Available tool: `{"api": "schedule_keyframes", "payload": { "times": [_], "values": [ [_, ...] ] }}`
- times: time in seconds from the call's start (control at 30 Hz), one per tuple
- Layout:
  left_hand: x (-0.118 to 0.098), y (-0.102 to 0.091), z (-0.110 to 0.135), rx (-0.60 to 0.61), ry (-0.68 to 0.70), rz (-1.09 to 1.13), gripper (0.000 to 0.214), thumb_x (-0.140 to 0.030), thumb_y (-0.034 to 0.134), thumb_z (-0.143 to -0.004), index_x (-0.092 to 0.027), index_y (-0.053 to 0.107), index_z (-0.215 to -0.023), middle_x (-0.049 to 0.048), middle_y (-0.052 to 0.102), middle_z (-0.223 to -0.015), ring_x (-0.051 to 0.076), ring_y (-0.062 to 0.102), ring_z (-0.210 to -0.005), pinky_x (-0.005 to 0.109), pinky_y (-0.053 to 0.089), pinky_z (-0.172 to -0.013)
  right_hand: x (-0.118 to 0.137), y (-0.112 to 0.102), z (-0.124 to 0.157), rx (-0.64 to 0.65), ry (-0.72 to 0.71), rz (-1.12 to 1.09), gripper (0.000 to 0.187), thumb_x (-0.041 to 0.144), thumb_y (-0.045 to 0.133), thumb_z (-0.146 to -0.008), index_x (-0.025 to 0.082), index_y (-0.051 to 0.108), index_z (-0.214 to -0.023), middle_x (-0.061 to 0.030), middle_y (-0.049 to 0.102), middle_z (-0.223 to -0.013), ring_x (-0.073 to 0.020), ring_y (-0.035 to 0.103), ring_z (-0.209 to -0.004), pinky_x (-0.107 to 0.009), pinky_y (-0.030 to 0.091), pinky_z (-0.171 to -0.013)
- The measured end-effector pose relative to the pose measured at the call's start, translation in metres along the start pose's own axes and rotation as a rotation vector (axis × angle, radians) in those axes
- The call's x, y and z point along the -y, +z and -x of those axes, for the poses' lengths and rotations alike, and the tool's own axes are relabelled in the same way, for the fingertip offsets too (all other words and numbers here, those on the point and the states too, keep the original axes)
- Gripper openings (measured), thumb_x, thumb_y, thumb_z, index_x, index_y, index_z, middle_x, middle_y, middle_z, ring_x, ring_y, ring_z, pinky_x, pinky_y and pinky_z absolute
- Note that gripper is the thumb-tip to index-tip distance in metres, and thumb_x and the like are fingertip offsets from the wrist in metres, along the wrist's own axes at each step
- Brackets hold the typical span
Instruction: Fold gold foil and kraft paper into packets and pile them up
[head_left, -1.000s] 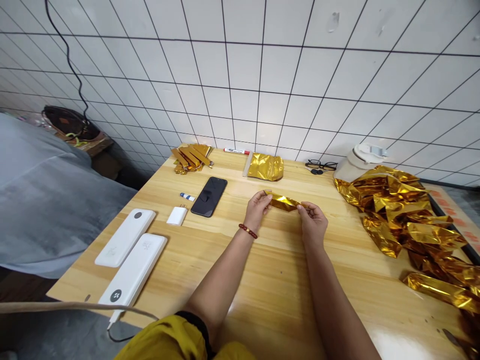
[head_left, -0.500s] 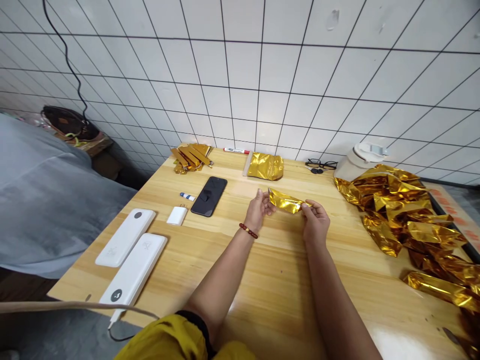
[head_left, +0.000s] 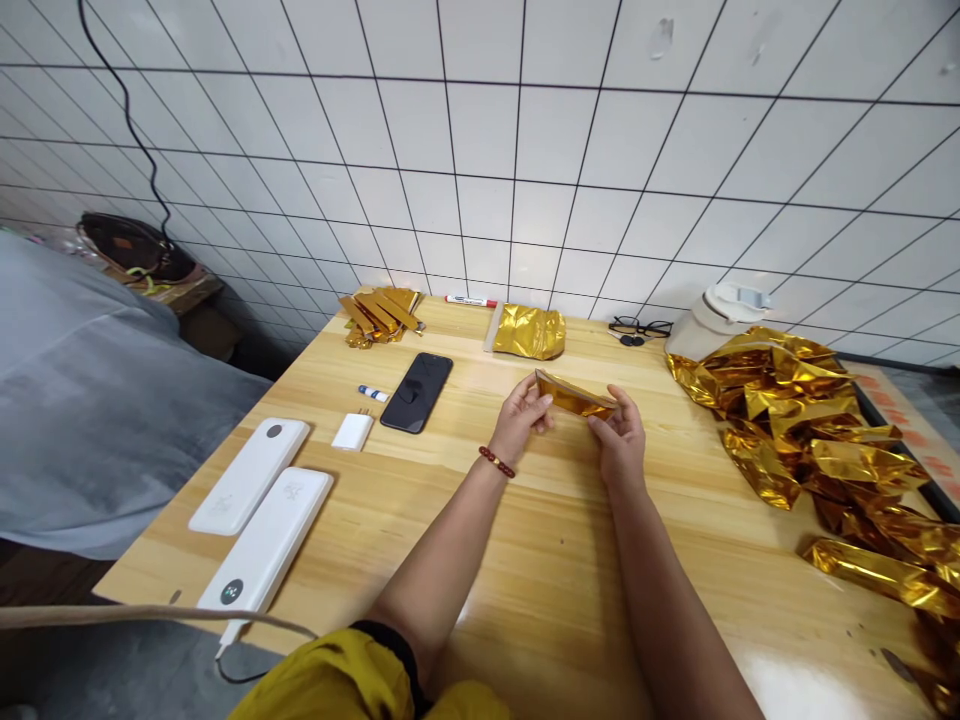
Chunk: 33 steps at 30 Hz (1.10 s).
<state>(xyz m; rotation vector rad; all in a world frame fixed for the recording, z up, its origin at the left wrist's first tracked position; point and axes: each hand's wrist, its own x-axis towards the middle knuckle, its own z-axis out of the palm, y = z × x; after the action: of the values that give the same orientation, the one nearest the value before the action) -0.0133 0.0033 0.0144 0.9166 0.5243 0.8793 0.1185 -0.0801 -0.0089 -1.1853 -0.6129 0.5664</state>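
A folded gold foil paper is held just above the wooden table, stretched between both hands. My left hand, with a beaded bracelet at its wrist, pinches the left end, thumb in front. The right end sits between the thumb and fingers of my right hand. Along the paper's upper edge a pale strip shows. Behind it lies a flat stack of gold foil sheets with a pale left border.
A heap of folded gold foil pieces covers the right side, by a white jug and glasses. Leftward are gold strips, a phone, a charger and two power banks. A person's grey clothing is far left.
The foil paper has tipped, so its pale upper edge now shows. My left thumb has come across its front, and my right hand has shifted slightly left with its fingers raised behind the end.
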Motion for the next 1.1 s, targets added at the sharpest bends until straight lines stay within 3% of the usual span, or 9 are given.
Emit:
{"api": "schedule_keyframes", "payload": {
  "times": [0.1, 0.2, 0.33, 0.67, 0.8, 0.93, 1.1],
  "values": [
    [-0.0005, -0.0012, 0.0003, -0.002, -0.007, 0.064, 0.065, -0.059, 0.065, -0.074, -0.021, 0.055, -0.125, 0.0013, 0.063, -0.077, 0.008, 0.055, -0.049, 0.021, 0.032, -0.044, -0.0011, 0.0008, 0.0002, -0.048, 0.015, 0.084, 0.042, 0.033, 0.074, -0.067, 0.019, 0.064, -0.105, 0.0005, 0.061, -0.074, -0.0131, 0.057, -0.067, -0.028, 0.047, -0.065],
    [-0.0011, -0.0015, 0.0006, -0.032, -0.041, 0.08, 0.069, -0.067, 0.058, -0.075, -0.019, 0.057, -0.124, -0.0005, 0.059, -0.068, 0.008, 0.052, -0.044, 0.021, 0.029, -0.04, -0.001, 0.0003, -0.0011, -0.094, 0.026, 0.117, 0.037, 0.041, 0.071, -0.071, 0.018, 0.066, -0.099, 0.0027, 0.057, -0.063, -0.0106, 0.05, -0.055, -0.025, 0.044, -0.057],
    [-0.0006, -0.0009, 0.0015, -0.03, -0.045, -0.04, 0.064, -0.057, 0.068, -0.072, -0.018, 0.061, -0.121, -0.0063, 0.048, -0.053, 0.006, 0.048, -0.039, 0.02, 0.025, -0.039, 0.0006, 0.001, -0.0018, -0.108, 0.028, 0.108, 0.036, 0.046, 0.071, -0.072, 0.017, 0.067, -0.094, 0.0022, 0.058, -0.063, -0.0081, 0.045, -0.049, -0.023, 0.038, -0.049],
    [-0.0019, -0.0033, 0.0028, 0.018, -0.04, -0.141, 0.06, -0.044, 0.077, -0.067, -0.016, 0.064, -0.118, -0.0052, 0.055, -0.053, 0.004, 0.044, -0.039, 0.019, 0.027, -0.041, 0.0032, 0.0048, -0.0008, -0.175, 0.096, 0.036, 0.038, 0.048, 0.074, -0.067, 0.016, 0.068, -0.086, 0.002, 0.06, -0.062, -0.0043, 0.038, -0.04, -0.019, 0.028, -0.038],
    [-0.002, -0.001, 0.0025, 0.004, -0.062, -0.121, 0.06, -0.038, 0.083, -0.059, -0.016, 0.066, -0.113, -0.004, 0.06, -0.058, 0.003, 0.043, -0.04, 0.019, 0.028, -0.041, 0.0037, 0.004, -0.0007, -0.175, 0.092, 0.038, 0.037, 0.048, 0.073, -0.068, 0.016, 0.068, -0.086, 0.0021, 0.06, -0.065, -0.0044, 0.038, -0.041, -0.02, 0.029, -0.04],
    [0.0005, -0.0016, 0.0003, -0.022, -0.047, -0.118, 0.048, -0.036, 0.082, -0.06, -0.016, 0.071, -0.102, 0.0016, 0.068, -0.074, 0.002, 0.041, -0.042, 0.02, 0.028, -0.041, 0.0051, 0.0012, -0.0006, -0.146, 0.104, -0.025, 0.038, 0.051, 0.061, -0.077, 0.017, 0.07, -0.092, 0.0023, 0.057, -0.063, -0.0069, 0.043, -0.045, -0.021, 0.031, -0.042],
    [0.002, -0.0057, -0.0031, -0.099, -0.045, -0.085, 0.04, -0.036, 0.081, -0.061, -0.017, 0.072, -0.095, -0.0002, 0.065, -0.072, 0.001, 0.039, -0.041, 0.018, 0.025, -0.038, 0.0079, -0.0015, -0.0025, -0.064, 0.176, -0.207, 0.037, 0.03, 0.063, -0.068, 0.02, 0.068, -0.103, 0.0028, 0.059, -0.065, -0.0091, 0.048, -0.05, -0.021, 0.036, -0.046]
  ]
}}
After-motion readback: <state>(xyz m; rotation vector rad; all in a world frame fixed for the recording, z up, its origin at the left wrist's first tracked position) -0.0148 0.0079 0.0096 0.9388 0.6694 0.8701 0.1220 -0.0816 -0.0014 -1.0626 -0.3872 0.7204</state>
